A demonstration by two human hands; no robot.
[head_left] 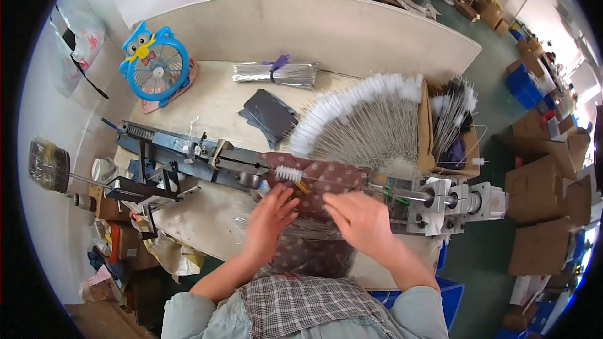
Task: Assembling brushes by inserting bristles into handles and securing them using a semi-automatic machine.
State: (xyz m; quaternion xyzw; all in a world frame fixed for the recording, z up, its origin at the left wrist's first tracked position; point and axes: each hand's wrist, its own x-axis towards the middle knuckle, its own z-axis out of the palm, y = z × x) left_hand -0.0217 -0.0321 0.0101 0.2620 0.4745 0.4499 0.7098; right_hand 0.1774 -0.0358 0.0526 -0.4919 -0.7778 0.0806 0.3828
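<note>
Head view: pale workbench [207, 103], blue fan [156, 66], cardboard boxes [540, 248], green floor [496, 88].

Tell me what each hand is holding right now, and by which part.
Both the left hand and the right hand rest on thin wires over the dotted cloth. Whether either grip closes on a wire cannot be told.

Two bare forearms come up from the lower edge of the frame, ending in the left hand [269, 218] and the right hand [361, 221], both without gloves, rings or watches. Pale grey-green sleeves [188, 314] are pushed back to the elbows. A grey and white checked collar or scarf [301, 304] lies between them, bottom centre.
</note>
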